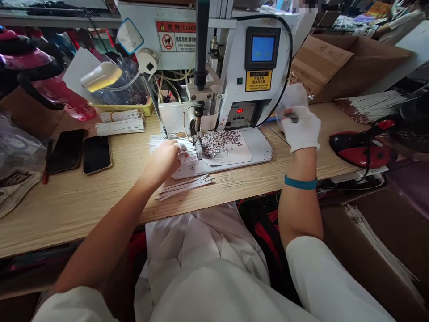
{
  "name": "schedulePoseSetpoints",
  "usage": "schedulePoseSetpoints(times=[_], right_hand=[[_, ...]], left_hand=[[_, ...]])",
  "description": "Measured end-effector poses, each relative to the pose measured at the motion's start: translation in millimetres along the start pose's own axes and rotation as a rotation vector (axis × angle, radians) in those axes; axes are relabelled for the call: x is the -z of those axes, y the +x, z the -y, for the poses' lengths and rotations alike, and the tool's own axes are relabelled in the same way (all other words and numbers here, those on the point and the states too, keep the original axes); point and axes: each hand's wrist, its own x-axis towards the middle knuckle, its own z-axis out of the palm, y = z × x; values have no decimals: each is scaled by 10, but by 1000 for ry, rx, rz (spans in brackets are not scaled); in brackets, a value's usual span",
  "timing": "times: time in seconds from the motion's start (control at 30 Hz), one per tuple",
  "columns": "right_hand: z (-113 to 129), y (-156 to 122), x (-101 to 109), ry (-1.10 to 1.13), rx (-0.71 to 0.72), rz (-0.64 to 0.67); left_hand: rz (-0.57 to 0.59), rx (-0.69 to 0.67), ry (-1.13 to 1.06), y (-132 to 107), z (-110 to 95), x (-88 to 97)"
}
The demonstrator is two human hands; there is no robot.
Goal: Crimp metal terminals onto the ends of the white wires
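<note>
My left hand [168, 157] is closed over a row of thin white strips [190, 156] on the machine's work plate, with white wraps on some of its fingers. The strip ends lie against a small metal block under the hot-press head [198, 109]. Beside that block lies a pile of small brown-and-white cut pieces [221, 142]. More white strips [184, 187] lie loose on the table in front of the plate. To the right of the machine, my right hand [303, 129] wears a white glove, its fingers curled by a clear plastic thing [295, 96]. What they grip is blurred.
The machine carries a blue screen [262, 48] and warning labels. Two phones [97, 154], a bundle of white strips [120, 123] and a pink bottle [67, 96] stand left. A cardboard box [355, 67], more strips [375, 105] and a red-and-black object [365, 150] are right.
</note>
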Motion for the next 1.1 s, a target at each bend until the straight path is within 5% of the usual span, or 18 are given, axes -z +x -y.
schedulePoseSetpoints(times=[0.13,0.23,0.37,0.57,0.77,0.97,1.1], right_hand=[[712,-141,-370,94,327,549],[914,-289,-751,121,432,819],[863,-355,-996,96,432,849],[897,-339,-941,19,484,982],[978,-176,-940,182,390,847],[1036,-104,-1093,672,-77,797],[1102,-261,-1188,879,-283,807]], left_hand=[[178,48,-31,256,-56,-32],[260,113,-79,317,-34,-37],[231,154,-112,359,45,-22],[221,177,-276,404,83,40],[314,206,-564,422,116,88],[305,359,-803,357,134,41],[312,347,-901,339,144,22]])
